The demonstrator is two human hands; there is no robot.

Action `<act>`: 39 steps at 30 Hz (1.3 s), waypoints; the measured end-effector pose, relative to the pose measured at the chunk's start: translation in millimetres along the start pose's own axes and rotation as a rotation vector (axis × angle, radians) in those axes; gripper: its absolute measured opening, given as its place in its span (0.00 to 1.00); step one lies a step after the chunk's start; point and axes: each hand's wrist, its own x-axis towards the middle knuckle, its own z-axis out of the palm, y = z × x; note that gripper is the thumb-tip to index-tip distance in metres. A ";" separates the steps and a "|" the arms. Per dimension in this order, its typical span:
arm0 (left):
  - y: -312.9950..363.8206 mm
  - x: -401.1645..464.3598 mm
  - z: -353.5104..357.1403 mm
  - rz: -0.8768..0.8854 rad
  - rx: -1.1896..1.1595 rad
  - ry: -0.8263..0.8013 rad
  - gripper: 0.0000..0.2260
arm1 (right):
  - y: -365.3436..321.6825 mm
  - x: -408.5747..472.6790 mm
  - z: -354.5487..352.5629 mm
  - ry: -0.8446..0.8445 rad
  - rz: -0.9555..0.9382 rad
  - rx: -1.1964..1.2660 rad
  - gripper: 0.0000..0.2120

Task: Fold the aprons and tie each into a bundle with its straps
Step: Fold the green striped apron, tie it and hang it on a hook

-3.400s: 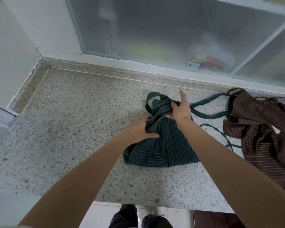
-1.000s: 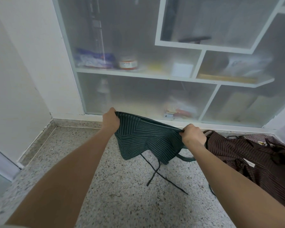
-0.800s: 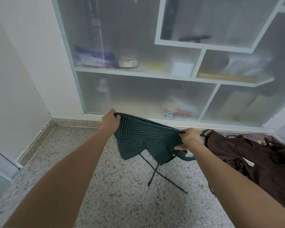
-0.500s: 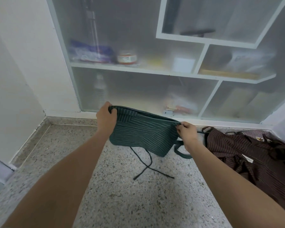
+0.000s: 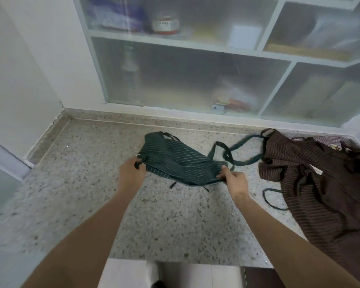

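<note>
Green apron (image 5: 179, 163) pinched by both hands beside brown apron (image 5: 320, 183).

Home kitchen or pantry corner: speckled terrazzo countertop (image 5: 75, 183) meeting plain white walls (image 5: 29, 65), with a raised stone lip at the back. Behind it a white-framed cabinet (image 5: 195, 46) with frosted panels and uneven compartments, blurred shapes inside — a red-labelled jar (image 5: 165, 24), a tall bottle (image 5: 130, 73), packets (image 5: 231, 102); labels unreadable. Striped aprons on the counter, green apron (image 5: 179, 161) and brown apron (image 5: 316, 175), fit a cooking or food-service place; white tiled front below counter edge.
</note>
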 end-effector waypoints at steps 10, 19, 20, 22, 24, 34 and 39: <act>-80.6 -61.5 12.5 -0.281 0.354 -0.199 0.12 | 68.1 -38.5 -2.6 -0.353 0.251 -0.699 0.07; -66.3 13.4 25.7 -0.101 0.385 -0.275 0.13 | 13.0 6.0 45.8 -0.212 -0.165 -0.771 0.13; -65.1 25.6 29.0 -0.081 0.374 -0.289 0.14 | 8.5 15.7 53.1 -0.200 -0.185 -0.766 0.14; -62.5 49.3 34.8 -0.035 0.407 -0.309 0.17 | 1.0 38.1 68.2 -0.172 -0.194 -0.760 0.16; -59.6 67.0 39.7 0.055 0.529 -0.402 0.26 | -0.2 60.5 79.4 -0.168 -0.159 -0.784 0.18; -77.4 94.1 65.9 0.163 0.833 -0.817 0.53 | -1.4 111.2 102.7 -0.645 0.038 -0.888 0.16; -70.2 93.0 66.0 0.149 0.873 -0.809 0.54 | -21.2 112.4 95.5 -0.782 0.100 -0.834 0.14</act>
